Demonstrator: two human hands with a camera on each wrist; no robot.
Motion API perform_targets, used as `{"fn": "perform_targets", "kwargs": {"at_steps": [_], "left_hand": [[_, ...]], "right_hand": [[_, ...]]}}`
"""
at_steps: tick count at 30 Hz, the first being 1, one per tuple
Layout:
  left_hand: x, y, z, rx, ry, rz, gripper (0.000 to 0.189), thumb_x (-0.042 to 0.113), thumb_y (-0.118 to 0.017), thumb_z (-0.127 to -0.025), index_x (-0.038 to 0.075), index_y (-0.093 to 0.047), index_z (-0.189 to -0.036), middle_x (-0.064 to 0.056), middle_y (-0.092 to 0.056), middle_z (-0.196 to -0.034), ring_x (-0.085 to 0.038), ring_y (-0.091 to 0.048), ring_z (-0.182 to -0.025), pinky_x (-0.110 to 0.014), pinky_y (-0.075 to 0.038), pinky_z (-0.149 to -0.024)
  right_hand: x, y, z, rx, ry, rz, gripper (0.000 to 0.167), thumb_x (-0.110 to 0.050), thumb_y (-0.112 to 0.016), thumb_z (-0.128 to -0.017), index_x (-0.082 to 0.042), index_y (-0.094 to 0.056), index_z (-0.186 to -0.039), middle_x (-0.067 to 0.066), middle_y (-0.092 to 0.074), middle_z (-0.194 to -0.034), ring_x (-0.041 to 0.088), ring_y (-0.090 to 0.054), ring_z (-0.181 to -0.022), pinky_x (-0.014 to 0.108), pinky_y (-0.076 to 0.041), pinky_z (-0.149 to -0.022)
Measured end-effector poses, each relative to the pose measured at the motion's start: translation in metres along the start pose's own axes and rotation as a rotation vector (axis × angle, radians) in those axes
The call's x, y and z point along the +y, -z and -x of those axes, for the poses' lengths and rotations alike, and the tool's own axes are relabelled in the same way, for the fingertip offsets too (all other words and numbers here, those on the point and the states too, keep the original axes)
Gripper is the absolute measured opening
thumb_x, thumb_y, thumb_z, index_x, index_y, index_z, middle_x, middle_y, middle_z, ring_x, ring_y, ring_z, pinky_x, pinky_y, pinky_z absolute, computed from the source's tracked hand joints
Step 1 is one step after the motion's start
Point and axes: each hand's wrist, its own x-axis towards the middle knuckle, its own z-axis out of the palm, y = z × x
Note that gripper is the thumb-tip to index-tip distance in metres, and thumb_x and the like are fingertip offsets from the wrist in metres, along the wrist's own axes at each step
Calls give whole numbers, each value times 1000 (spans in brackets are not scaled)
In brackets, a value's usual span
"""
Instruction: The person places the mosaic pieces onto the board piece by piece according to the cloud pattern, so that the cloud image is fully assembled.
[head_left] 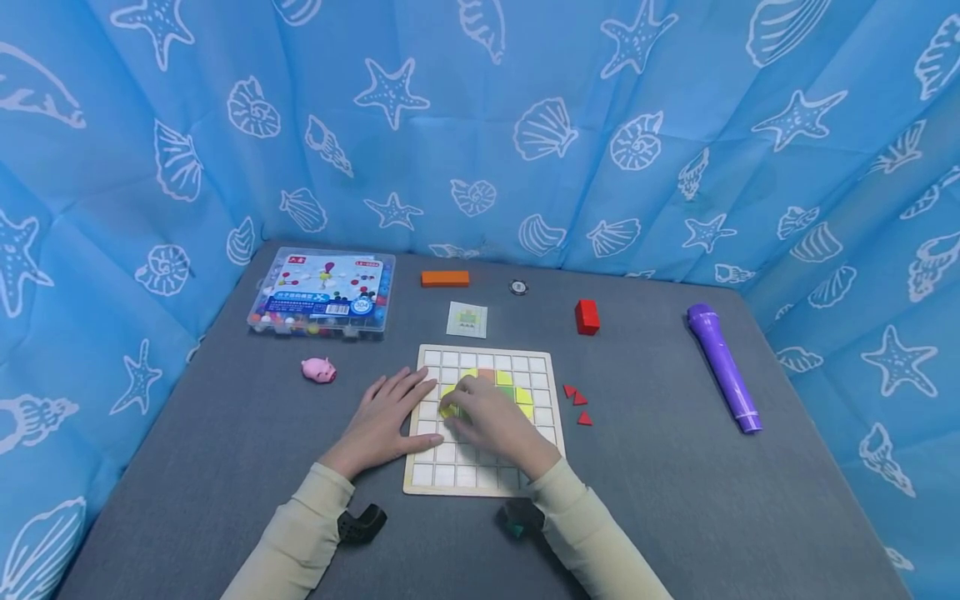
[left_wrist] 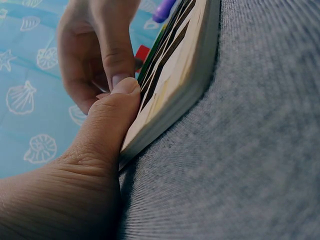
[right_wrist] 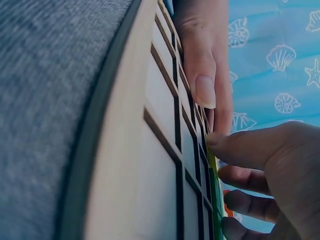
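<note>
A wooden grid board [head_left: 465, 476] with white squares lies flat on the table. My left hand [head_left: 382, 421] rests on its left edge, fingers spread and fairly straight, thumb along the lower squares. Over the left middle of the grid, my right hand [head_left: 495, 418] bends its fingers and thumb around a yellow tile [head_left: 447, 411] at the board's surface. Other yellow tiles [head_left: 523, 397], an orange tile [head_left: 487, 375] and green tiles [head_left: 507, 391] sit in the grid, partly hidden by that hand. In the right wrist view, the right thumb [right_wrist: 245, 147] touches the grid near a yellow edge.
Several red triangles [head_left: 584, 419] lie right of the board. Behind it are a pattern card [head_left: 467, 320], orange block [head_left: 445, 279], round chip [head_left: 518, 287] and red block [head_left: 587, 317]. A pink pig [head_left: 318, 370] and plastic case [head_left: 321, 293] stand left, a purple microphone [head_left: 724, 368] right.
</note>
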Motion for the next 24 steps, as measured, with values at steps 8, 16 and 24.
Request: {"fn": "perform_targets", "kwargs": {"at_steps": [8, 16, 24], "left_hand": [[1, 1, 1, 5, 8, -4, 86, 72, -54, -81, 25, -33, -150, 2, -24, -158, -26, -17, -146, -58, -13, -114], [2, 2, 1, 11, -1, 7, 85, 70, -56, -81, 24, -35, -149, 1, -25, -158, -27, -18, -146, -59, -14, -113], [2, 2, 0, 3, 4, 4, 86, 72, -54, -81, 25, -34, -150, 2, -24, -158, -27, -18, -146, -59, -13, -113]], "right_hand": [[-1, 0, 0, -16, -31, 25, 22, -23, -69, -89, -18, -70, -110, -4, -62, -100, 10, -54, -92, 26, -49, -80], [0, -3, 1, 2, -10, 41, 17, -22, -68, -90, -23, -71, -106, -7, -53, -86, 8, -41, -74, 21, -38, -63], [1, -4, 2, 21, 8, 85, 17, -24, -69, -89, -26, -72, -106, -7, -48, -79, 8, -35, -68, 20, -31, -59]]}}
